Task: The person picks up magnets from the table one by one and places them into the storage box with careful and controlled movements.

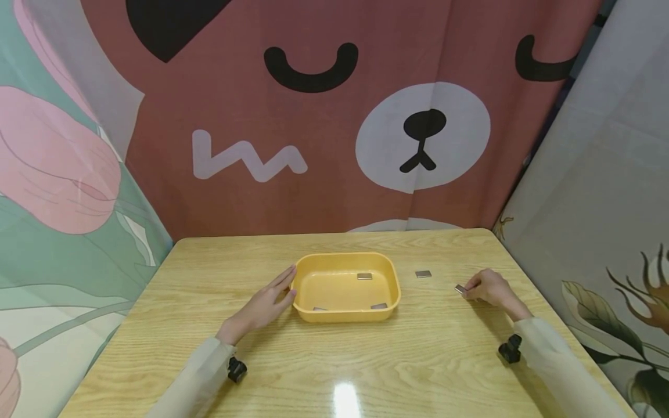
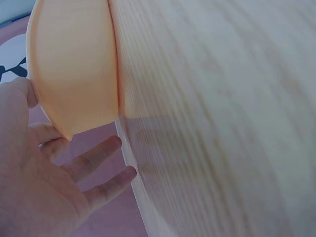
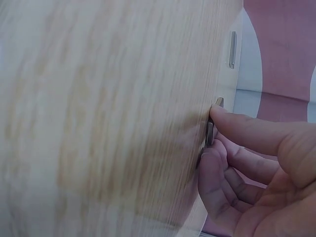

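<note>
A yellow plastic basin (image 1: 346, 316) stands on the table, with small flat metallic pieces inside: one near the back wall (image 1: 364, 277) and two by the front wall. My left hand (image 1: 263, 306) touches the basin's left end. Its thumb and a finger meet the rim in the left wrist view, while other fingers extend loosely beside the wall. To the right, my right hand (image 1: 490, 288) pinches a small flat metallic piece (image 1: 460, 288) between thumb and fingers, close to the tabletop. In the right wrist view the fingertips partly hide this piece (image 3: 210, 134).
Another metallic piece (image 1: 423, 274) lies flat between the basin and my right hand. The wood-grain table (image 1: 313, 366) ends at a curtain (image 1: 313, 203) printed with a bear's face. Patterned cloths hang along both sides. A black wrist camera (image 1: 510, 349) sits at each cuff.
</note>
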A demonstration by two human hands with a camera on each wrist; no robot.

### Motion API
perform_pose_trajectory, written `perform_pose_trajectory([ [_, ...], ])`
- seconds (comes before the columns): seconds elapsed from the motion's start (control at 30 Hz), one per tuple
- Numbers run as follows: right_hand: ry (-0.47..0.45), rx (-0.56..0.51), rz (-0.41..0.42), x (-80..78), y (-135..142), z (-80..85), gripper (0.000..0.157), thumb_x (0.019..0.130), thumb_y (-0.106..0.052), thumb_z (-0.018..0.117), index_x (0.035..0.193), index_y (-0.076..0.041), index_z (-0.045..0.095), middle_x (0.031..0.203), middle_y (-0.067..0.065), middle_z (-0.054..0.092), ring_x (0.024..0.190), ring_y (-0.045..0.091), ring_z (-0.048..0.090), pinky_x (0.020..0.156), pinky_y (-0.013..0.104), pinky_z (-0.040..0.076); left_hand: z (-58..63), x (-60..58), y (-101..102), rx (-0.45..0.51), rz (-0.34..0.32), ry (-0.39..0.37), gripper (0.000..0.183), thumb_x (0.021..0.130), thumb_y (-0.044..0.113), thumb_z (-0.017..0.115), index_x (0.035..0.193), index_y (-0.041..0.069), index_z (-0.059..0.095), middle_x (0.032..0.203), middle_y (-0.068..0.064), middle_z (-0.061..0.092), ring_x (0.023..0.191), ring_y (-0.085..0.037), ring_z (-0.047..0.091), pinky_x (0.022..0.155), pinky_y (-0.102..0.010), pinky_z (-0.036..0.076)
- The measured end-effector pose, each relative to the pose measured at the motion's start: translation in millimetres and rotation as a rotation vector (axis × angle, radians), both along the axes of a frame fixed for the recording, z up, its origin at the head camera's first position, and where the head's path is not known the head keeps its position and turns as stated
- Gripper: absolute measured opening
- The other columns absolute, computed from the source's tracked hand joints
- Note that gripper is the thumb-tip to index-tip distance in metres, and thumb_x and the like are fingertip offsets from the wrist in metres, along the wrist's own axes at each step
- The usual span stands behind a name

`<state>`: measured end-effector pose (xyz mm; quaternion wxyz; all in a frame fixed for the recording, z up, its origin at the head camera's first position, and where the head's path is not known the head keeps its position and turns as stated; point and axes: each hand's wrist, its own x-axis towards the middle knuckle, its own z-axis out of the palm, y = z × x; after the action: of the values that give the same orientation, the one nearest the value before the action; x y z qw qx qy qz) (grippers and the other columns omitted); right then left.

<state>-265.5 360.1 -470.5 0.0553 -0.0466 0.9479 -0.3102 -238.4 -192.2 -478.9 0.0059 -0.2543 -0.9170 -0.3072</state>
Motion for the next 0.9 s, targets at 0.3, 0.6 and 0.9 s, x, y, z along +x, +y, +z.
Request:
perform_pose_trajectory([
  [0.3, -0.008, -0.015, -0.029, 0.9, -0.1, 0.8, 0.014, 0.081, -0.004, 0.078, 0.087, 0.007, 0.071, 0.069, 0.003, 0.063, 0.061, 0.019, 0.054, 0.053, 0.032, 0.045, 0.7, 0.5, 0.3, -0.007, 0.001, 0.003, 0.061, 0.107, 0.032, 0.046, 0.159, 0.012, 0.021, 0.164, 0.005, 0.012, 0.146, -0.026, 0.023, 0.114, -0.049, 0.028],
  [0.6, 0.051, 0.047, -0.055, 1.1, 1.5, 0.8, 0.022, 0.076, -0.013, 0.085, 0.085, 0.002, 0.073, 0.073, 0.003, 0.065, 0.064, 0.016, 0.055, 0.058, 0.032, 0.043, 2.9, 1.3, 0.9, 0.004, 0.003, -0.009, 0.061, 0.107, 0.032, 0.046, 0.159, 0.012, 0.021, 0.163, 0.006, 0.012, 0.146, -0.025, 0.023, 0.114, -0.049, 0.028],
  [0.9, 0.037, 0.008, -0.073, 3.2, 0.6, 0.1, 0.02, 0.077, -0.014, 0.085, 0.084, 0.001, 0.074, 0.071, 0.001, 0.066, 0.062, 0.017, 0.061, 0.056, 0.032, 0.048, 2.2, 1.2, 0.7, 0.002, 0.004, -0.013, 0.061, 0.107, 0.033, 0.046, 0.159, 0.013, 0.021, 0.163, 0.006, 0.011, 0.146, -0.025, 0.023, 0.114, -0.05, 0.029],
])
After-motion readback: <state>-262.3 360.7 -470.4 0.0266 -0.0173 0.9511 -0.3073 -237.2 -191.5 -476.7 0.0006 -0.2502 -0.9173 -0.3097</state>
